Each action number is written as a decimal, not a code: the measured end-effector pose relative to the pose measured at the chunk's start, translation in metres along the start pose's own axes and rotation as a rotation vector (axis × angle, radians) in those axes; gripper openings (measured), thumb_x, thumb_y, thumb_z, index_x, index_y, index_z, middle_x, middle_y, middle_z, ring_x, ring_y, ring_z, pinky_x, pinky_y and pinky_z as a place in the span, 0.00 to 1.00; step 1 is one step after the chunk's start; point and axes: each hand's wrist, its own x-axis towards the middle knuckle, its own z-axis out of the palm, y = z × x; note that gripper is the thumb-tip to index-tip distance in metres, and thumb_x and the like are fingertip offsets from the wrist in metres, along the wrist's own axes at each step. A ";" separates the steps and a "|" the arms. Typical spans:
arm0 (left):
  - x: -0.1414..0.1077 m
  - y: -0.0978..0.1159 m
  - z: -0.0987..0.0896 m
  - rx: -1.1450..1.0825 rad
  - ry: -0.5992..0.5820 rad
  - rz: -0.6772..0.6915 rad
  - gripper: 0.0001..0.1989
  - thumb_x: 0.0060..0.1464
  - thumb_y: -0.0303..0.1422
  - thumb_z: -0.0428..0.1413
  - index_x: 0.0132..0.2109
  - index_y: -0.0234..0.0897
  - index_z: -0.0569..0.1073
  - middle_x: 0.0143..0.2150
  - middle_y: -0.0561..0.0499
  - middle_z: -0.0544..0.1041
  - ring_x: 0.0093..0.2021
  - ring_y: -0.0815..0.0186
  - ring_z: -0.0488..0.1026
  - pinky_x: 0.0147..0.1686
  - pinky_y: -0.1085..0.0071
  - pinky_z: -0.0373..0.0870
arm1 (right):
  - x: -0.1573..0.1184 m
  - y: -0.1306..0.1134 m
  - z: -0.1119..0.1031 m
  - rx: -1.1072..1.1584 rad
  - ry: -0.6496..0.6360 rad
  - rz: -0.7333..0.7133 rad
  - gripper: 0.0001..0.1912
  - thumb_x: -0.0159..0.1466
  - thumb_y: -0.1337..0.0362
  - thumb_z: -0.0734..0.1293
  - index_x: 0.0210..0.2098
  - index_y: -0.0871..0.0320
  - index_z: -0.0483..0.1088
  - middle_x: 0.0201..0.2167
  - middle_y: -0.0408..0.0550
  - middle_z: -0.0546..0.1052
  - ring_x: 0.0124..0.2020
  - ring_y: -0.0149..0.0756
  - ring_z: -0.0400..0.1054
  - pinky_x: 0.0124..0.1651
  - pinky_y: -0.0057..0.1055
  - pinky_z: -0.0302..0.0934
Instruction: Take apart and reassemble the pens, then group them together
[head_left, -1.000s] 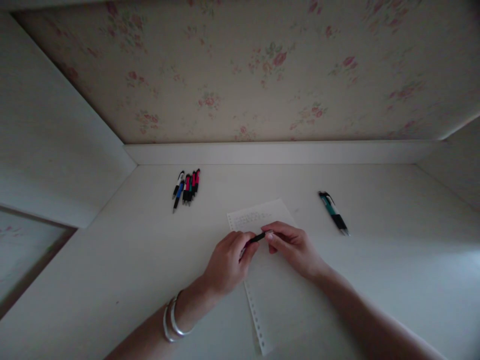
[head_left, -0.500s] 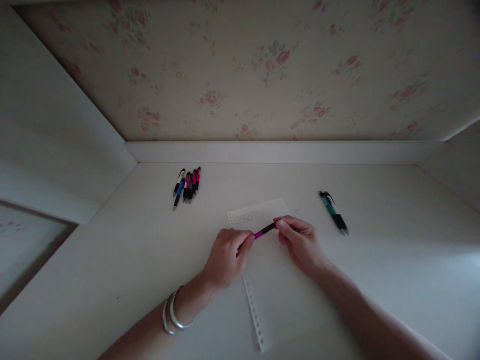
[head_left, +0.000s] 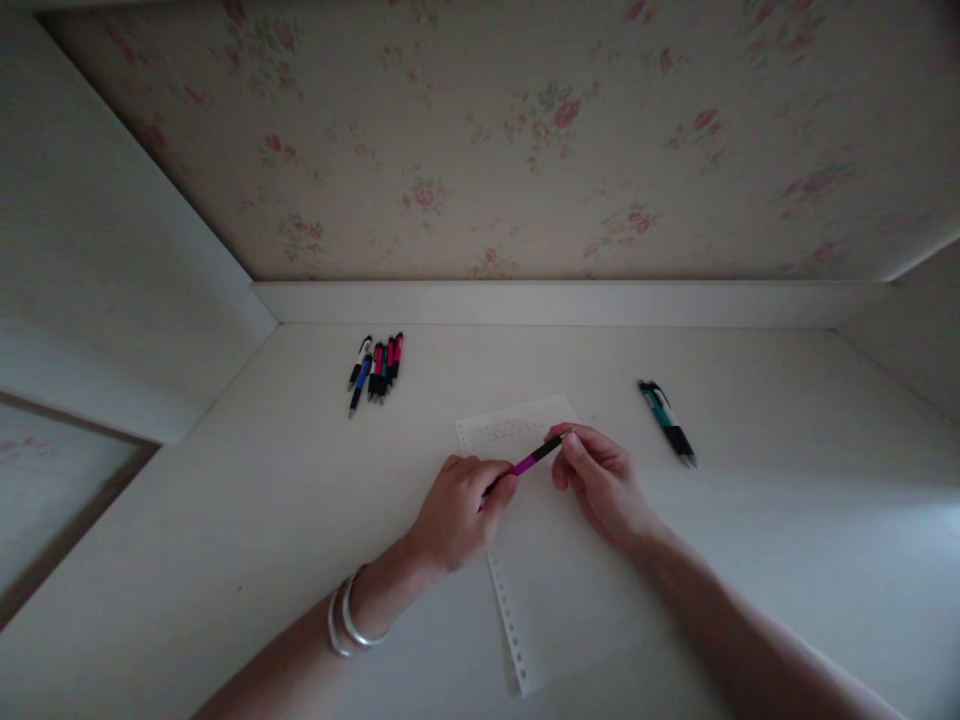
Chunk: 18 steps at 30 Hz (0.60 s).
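Note:
A purple and black pen [head_left: 531, 460] is held at a slant above a sheet of paper [head_left: 555, 590] with punched holes down its left edge. My left hand [head_left: 461, 508] is closed around the pen's rear end, which is partly hidden by the fingers. At the tip end, my right hand [head_left: 598, 484] pinches the pen between thumb and forefinger, with the silvery tip showing near the thumb. Faint handwriting covers the top of the sheet.
Several pens [head_left: 377, 370] in pink, green, blue and white lie grouped at the back left of the white desk [head_left: 300, 500]. To the right lie a teal pen and a white pen [head_left: 667, 425] side by side. A low ledge [head_left: 555, 304] and a flowered wall close off the back.
More of the pen now shows between my hands, and its silvery tip has come into view. The right fingers sit closer to the tip; my left hand has shifted slightly right.

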 end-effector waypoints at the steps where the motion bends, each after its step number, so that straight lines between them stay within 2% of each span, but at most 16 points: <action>1: 0.000 0.000 0.000 -0.006 0.001 -0.001 0.13 0.67 0.33 0.48 0.38 0.39 0.75 0.31 0.52 0.79 0.33 0.63 0.74 0.40 0.64 0.65 | 0.000 0.000 0.000 0.008 0.002 -0.005 0.16 0.63 0.50 0.70 0.39 0.56 0.76 0.18 0.40 0.72 0.20 0.30 0.63 0.25 0.28 0.56; 5: 0.000 -0.001 -0.003 -0.042 -0.031 -0.003 0.21 0.69 0.34 0.43 0.28 0.39 0.70 0.24 0.54 0.74 0.30 0.64 0.72 0.38 0.66 0.65 | 0.001 -0.003 -0.002 0.044 0.003 -0.006 0.15 0.57 0.50 0.74 0.31 0.56 0.76 0.18 0.41 0.71 0.19 0.31 0.63 0.24 0.29 0.55; 9: 0.001 0.001 -0.006 -0.054 -0.037 0.006 0.21 0.69 0.36 0.43 0.28 0.39 0.70 0.24 0.53 0.73 0.30 0.64 0.71 0.36 0.67 0.65 | 0.000 -0.004 -0.002 0.076 -0.042 0.013 0.17 0.60 0.49 0.71 0.41 0.55 0.77 0.26 0.43 0.75 0.20 0.29 0.63 0.24 0.29 0.55; 11: 0.001 0.002 -0.007 -0.059 -0.055 0.013 0.21 0.69 0.36 0.43 0.29 0.39 0.71 0.25 0.53 0.74 0.30 0.64 0.71 0.37 0.67 0.66 | 0.000 -0.005 -0.003 0.066 -0.064 0.018 0.17 0.62 0.49 0.70 0.42 0.55 0.77 0.25 0.43 0.73 0.21 0.29 0.62 0.25 0.28 0.55; 14: 0.002 0.003 -0.009 -0.076 -0.088 0.011 0.21 0.69 0.36 0.43 0.29 0.39 0.71 0.24 0.53 0.74 0.30 0.64 0.72 0.38 0.67 0.66 | 0.000 -0.007 -0.004 0.061 -0.090 0.015 0.16 0.62 0.49 0.70 0.34 0.56 0.78 0.21 0.41 0.70 0.21 0.29 0.61 0.26 0.29 0.55; 18: 0.003 0.004 -0.011 -0.117 -0.100 0.010 0.23 0.69 0.37 0.43 0.28 0.39 0.73 0.24 0.53 0.75 0.30 0.64 0.73 0.39 0.67 0.67 | 0.001 -0.008 -0.005 0.111 -0.082 0.003 0.15 0.55 0.50 0.75 0.28 0.56 0.78 0.25 0.44 0.72 0.21 0.29 0.61 0.24 0.29 0.54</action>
